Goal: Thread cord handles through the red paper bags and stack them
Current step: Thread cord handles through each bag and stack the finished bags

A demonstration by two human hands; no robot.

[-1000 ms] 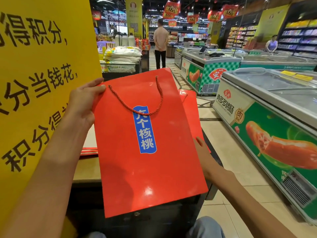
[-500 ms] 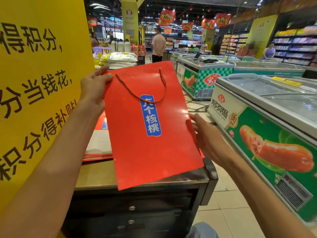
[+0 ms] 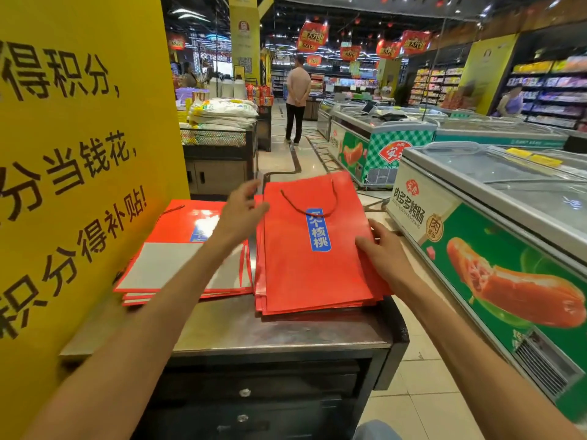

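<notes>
Lying on the right stack, red bag (image 3: 311,249), right hand (image 3: 386,252) touching its edge, left hand (image 3: 241,208) wide beside it

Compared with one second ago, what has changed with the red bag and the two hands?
The red bag went down from mid-air onto the right stack. The left hand let go of its top corner; the right hand stays at its right edge. The left pile looks unmoved.

Supermarket — chest freezers (image 3: 495,198), stocked shelves (image 3: 552,93), hanging promo banners (image 3: 313,36).
</notes>
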